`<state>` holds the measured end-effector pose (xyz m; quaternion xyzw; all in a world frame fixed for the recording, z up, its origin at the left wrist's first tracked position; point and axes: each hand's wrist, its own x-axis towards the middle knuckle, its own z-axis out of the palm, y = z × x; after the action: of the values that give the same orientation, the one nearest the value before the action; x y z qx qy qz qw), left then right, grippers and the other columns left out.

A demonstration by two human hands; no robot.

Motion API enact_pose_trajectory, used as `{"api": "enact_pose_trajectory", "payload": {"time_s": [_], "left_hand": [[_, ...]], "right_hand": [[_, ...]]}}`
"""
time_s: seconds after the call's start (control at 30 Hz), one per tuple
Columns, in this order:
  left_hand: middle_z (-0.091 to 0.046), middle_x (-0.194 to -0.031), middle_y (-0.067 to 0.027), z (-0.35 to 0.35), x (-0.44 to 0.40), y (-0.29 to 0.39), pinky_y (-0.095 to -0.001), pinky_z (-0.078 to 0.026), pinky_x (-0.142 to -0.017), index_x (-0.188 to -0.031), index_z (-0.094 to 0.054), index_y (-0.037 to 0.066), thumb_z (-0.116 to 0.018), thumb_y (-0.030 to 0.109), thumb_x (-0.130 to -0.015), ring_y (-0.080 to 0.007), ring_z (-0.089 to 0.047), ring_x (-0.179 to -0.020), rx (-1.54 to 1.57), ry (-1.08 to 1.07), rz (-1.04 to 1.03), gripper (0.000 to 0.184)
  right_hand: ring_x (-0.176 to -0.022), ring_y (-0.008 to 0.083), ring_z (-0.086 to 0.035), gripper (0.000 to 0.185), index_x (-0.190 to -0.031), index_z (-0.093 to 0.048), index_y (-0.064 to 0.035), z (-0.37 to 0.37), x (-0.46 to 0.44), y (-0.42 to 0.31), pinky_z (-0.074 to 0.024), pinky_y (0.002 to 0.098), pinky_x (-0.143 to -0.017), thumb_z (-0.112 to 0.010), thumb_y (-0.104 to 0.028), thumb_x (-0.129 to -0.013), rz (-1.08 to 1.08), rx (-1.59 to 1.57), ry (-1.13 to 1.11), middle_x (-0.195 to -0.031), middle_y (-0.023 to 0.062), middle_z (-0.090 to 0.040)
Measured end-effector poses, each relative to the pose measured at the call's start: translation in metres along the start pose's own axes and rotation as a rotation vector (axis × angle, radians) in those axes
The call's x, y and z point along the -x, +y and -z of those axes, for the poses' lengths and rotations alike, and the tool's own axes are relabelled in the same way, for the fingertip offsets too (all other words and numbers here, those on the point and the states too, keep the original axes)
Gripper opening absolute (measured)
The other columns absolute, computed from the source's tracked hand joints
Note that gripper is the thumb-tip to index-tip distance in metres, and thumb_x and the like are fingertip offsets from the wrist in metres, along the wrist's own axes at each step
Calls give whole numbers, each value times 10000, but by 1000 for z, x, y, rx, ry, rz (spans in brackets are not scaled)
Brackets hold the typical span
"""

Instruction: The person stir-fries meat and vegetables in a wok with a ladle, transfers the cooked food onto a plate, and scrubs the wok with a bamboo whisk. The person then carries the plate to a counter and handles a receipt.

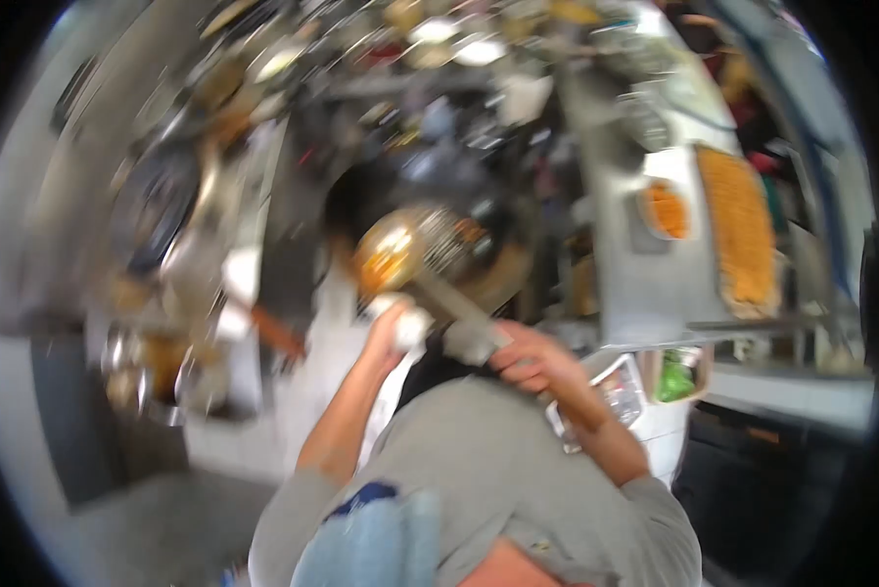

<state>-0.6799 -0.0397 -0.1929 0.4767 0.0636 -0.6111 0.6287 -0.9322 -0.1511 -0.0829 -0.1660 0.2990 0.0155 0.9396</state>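
Observation:
The picture is smeared by motion. In the head view my left hand (pixel 389 331) is closed round a bunched white cloth (pixel 412 329) at the near left edge of a dark wok (pixel 510 274). Whether the cloth grips the wok's rim I cannot tell. Fingers wrapped, my right hand (pixel 530 354) holds the long handle of a perforated skimmer (pixel 443 241), whose head is over the wok. Something whitish surrounds the handle beside that hand. A shiny round vessel with orange food (pixel 391 252) is against the skimmer's left side; its exact kind is blurred.
On the right, a steel counter (pixel 627 293) bears a bowl of orange food (pixel 666 209) and a long orange-brown slab (pixel 735 230). Below it stands a bin with something green (pixel 676 377). Metal pots (pixel 170 377) stand at left, near a dark round pan (pixel 159 201).

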Motion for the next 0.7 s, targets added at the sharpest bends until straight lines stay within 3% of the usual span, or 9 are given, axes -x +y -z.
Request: {"api": "enact_pose_trajectory", "payload": {"time_s": [0.1, 0.13, 0.3, 0.33, 0.4, 0.43, 0.5, 0.6, 0.7], "left_hand": [[-591, -698, -34, 14, -4, 2, -298, -501, -489, -836, -529, 156, -545, 206, -886, -151, -593, -576, 41, -82, 32, 72], [-592, -685, -45, 19, -4, 5, -303, -489, -455, -841, -514, 162, -533, 219, -884, -166, -595, -559, 56, -43, 52, 74], [-627, -725, -106, 14, 22, 24, -341, -506, -450, -929, -531, 135, -491, 218, -842, -235, -620, -570, -33, -26, 119, 127], [-625, -729, -101, 20, 27, 24, -349, -517, -465, -934, -533, 132, -495, 219, -846, -235, -624, -582, 0, -57, 116, 129], [-628, -799, -86, 19, 43, 29, -350, -540, -543, -927, -548, 124, -510, 220, -892, -211, -635, -658, 21, -74, 34, 109], [-625, -767, -88, 26, 45, 28, -346, -545, -514, -909, -562, 127, -527, 246, -874, -223, -640, -638, 81, -99, 28, 129], [-630, -767, -100, 3, 73, 41, -335, -534, -506, -906, -561, 99, -544, 218, -854, -219, -643, -641, -46, 30, 13, 131], [-642, -797, -127, 8, 77, 43, -332, -527, -485, -1001, -541, 7, -528, 154, -801, -214, -649, -643, -128, 33, -41, 248], [-641, -801, -119, 6, 79, 37, -318, -530, -510, -1010, -558, -10, -524, 139, -803, -200, -648, -642, -178, 46, -54, 257]], "right_hand": [[-436, -10, -304, 402, -1273, -397, -117, 39, -26, 19, -173, 145, -304, -499, -9, -900, -32, -209, -115, -721, -27, -420], [-472, 10, -339, 262, -1180, -408, -184, 42, -32, 21, -212, 148, -324, -445, -50, -958, -29, -298, -237, -780, 13, -405], [-467, -12, -348, 376, -1366, -322, -103, 33, -25, 24, -263, 123, -290, -376, -58, -997, -42, -595, -255, -815, 46, -381], [-466, -21, -348, 374, -1357, -328, -104, 25, -11, 18, -247, 120, -288, -389, -55, -991, -19, -563, -183, -812, 36, -400], [-460, -22, -359, 396, -1312, -357, -118, 31, 2, 4, -237, 134, -285, -458, -31, -939, 30, -377, -250, -806, 24, -419], [-437, -9, -350, 432, -1323, -360, -158, 36, 1, -4, -240, 141, -283, -442, -8, -927, 8, -440, -318, -790, 25, -412], [-398, -3, -339, 348, -1219, -438, -85, 18, 25, -33, -228, 158, -270, -522, -24, -887, 97, -181, -166, -652, -14, -421], [-414, 13, -348, 642, -1451, -254, -91, -16, 49, -49, -279, 175, -286, -538, -41, -878, 390, 267, 166, -677, -11, -433], [-445, 48, -379, 688, -1474, -222, -70, -18, 57, -60, -349, 221, -326, -552, -57, -871, 471, 512, 389, -688, -5, -458]]}}
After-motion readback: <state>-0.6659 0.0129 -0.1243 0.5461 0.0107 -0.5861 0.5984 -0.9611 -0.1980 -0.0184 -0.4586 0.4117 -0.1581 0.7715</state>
